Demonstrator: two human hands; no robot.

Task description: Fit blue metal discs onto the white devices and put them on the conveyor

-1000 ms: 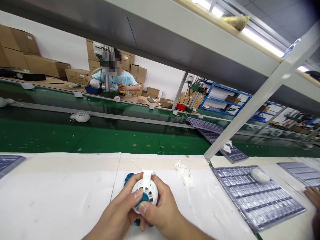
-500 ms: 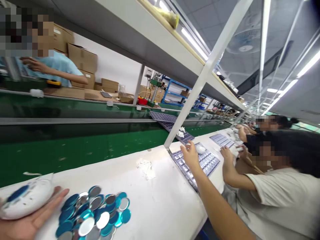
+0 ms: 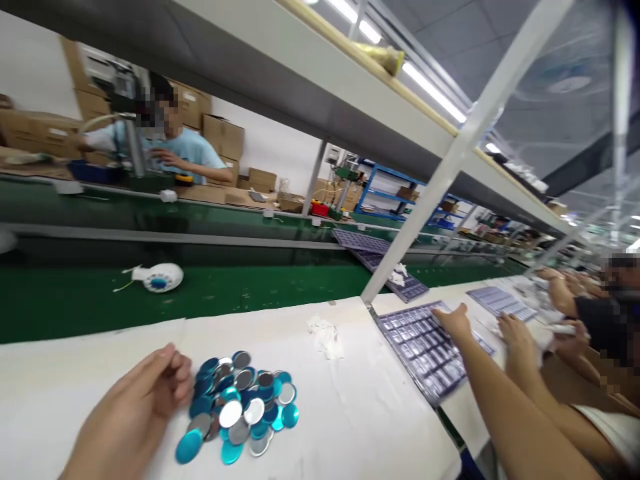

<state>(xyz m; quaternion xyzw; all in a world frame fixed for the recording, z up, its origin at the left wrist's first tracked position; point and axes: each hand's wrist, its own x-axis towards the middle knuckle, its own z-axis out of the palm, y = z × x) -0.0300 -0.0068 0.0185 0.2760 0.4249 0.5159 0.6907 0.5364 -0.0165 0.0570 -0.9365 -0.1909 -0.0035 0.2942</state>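
Note:
My left hand point(image 3: 133, 403) is at the lower left, its fingers curled in beside a heap of round discs point(image 3: 243, 400), blue and silver. Nothing shows in its grip. On the green belt point(image 3: 250, 287) beyond lies a white rounded device point(image 3: 163, 277) with a blue oval and a thin cord. My right hand point(image 3: 454, 321) reaches out at the right, thumb and fingers apart, over the far part of a gridded tray point(image 3: 425, 347) of small clear pieces. No held object is visible in it.
A crumpled white scrap point(image 3: 326, 337) lies on the white tabletop point(image 3: 350, 413). A slanted post point(image 3: 425, 200) rises behind the tray to an overhead shelf. People work close on my right, their hands near another tray point(image 3: 500, 303). A person in light blue point(image 3: 197, 153) sits across the belt.
My left hand has let go of the white device, which now lies on the belt, and has moved to the discs. The view has turned left. The white item near my right hand no longer shows.

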